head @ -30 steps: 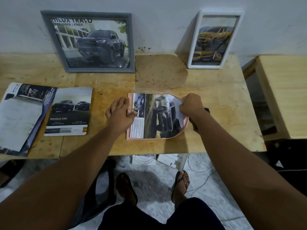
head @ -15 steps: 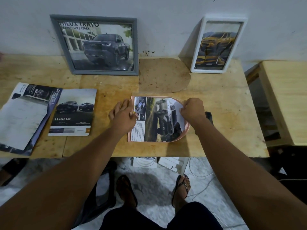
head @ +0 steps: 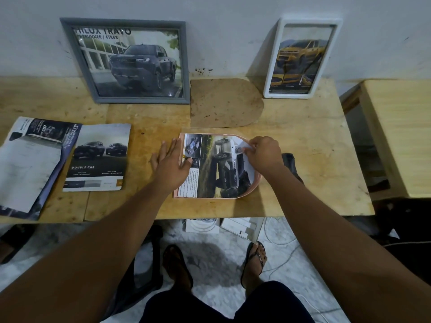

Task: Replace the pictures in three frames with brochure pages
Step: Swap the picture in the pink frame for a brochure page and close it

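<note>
A pink arch-shaped frame [head: 255,184] lies flat near the table's front edge with a cut brochure page [head: 219,166] of a white truck in it. My left hand [head: 171,165] rests flat with straight fingers on the frame's left edge, thumb on the page. My right hand [head: 263,155] pinches the page's rounded right edge and lifts it slightly. A grey frame [head: 126,60] with a dark truck picture and a white frame [head: 302,58] with a yellow truck picture lean on the wall. The arch-shaped brown backing board [head: 224,103] lies behind the pink frame.
Two brochures lie at the left: a "Double Cab" one [head: 98,157] and an opened one [head: 30,164]. A black object [head: 290,163] sits behind my right wrist. A second wooden table [head: 401,134] stands to the right. Boxes and cables lie on the floor below.
My right hand has gone from a fist pressing on the page's right side to pinching its curled edge. My left hand stays on the frame's left edge.
</note>
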